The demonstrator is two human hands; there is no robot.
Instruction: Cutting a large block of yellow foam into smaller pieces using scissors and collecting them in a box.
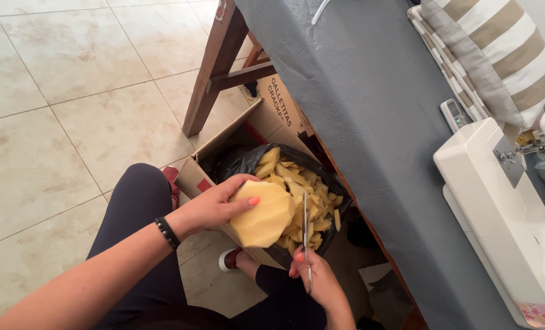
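Note:
My left hand [214, 205] grips a thick yellow foam piece [265, 215] with angled cut edges and holds it over a cardboard box. My right hand [321, 281] is closed on the handles of a pair of scissors [305, 229], whose blades point up along the right edge of the foam piece. Below them, the cardboard box [226, 140] is lined with a black plastic bag [236, 162] and holds several yellow foam scraps [297, 183]. A black band sits on my left wrist.
A table under a grey cloth [376, 122] runs along the right, with a wooden leg [214, 67] reaching the tiled floor [65, 104]. On it stand a white sewing machine [504, 208], a striped cushion [498, 49] and a small remote [454, 114]. My legs are below the box.

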